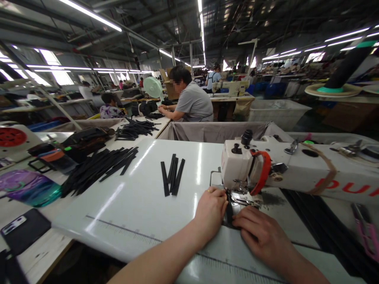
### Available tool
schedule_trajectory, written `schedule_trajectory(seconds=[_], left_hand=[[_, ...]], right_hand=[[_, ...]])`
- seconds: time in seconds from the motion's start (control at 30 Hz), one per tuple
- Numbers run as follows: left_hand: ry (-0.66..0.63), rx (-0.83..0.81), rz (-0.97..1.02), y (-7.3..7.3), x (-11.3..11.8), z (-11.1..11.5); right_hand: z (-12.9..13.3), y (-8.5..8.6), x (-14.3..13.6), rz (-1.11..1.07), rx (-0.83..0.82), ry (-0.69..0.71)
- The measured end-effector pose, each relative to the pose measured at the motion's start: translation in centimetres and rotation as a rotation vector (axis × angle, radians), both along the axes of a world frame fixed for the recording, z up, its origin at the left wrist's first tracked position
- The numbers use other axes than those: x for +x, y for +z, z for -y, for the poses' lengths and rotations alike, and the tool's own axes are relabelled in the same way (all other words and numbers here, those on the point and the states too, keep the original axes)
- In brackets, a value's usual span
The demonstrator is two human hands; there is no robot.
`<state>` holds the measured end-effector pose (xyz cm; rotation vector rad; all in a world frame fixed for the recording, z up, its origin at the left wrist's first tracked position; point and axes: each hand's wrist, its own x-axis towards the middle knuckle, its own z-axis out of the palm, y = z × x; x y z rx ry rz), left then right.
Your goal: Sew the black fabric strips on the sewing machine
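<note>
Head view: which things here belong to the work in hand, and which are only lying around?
In use:
left hand
right hand
black strip, pressed between both hands
sewing machine

Lying about:
four loose strips
large strip pile
phone
pink snips

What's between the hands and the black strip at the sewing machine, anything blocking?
Nothing visible. The left hand and right hand both rest on the black strip, one on each side, just in front of the sewing machine head. The needle area is too cluttered to read.
</note>
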<state>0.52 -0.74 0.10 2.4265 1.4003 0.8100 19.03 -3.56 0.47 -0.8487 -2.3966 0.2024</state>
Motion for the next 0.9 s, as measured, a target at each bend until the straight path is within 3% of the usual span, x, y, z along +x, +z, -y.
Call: schedule_trajectory(seconds=[0.37, 0.63, 0.9], left_hand=[[-0.003, -0.051, 0.031, 0.7, -0.1, 0.4], [0.097, -0.078, 0.171, 0.1, -0.2, 1.2], [0.087, -0.056, 0.176, -0.1, -0.1, 0.9]], right_hand=[[-1.4, -0.8, -0.1, 0.113, 0.179, -0.14], [-1.2, -1.0, -0.1, 0.139, 0.177, -0.164], [-1.3, -1.1, -0.1, 0.135, 0.161, -0.182]])
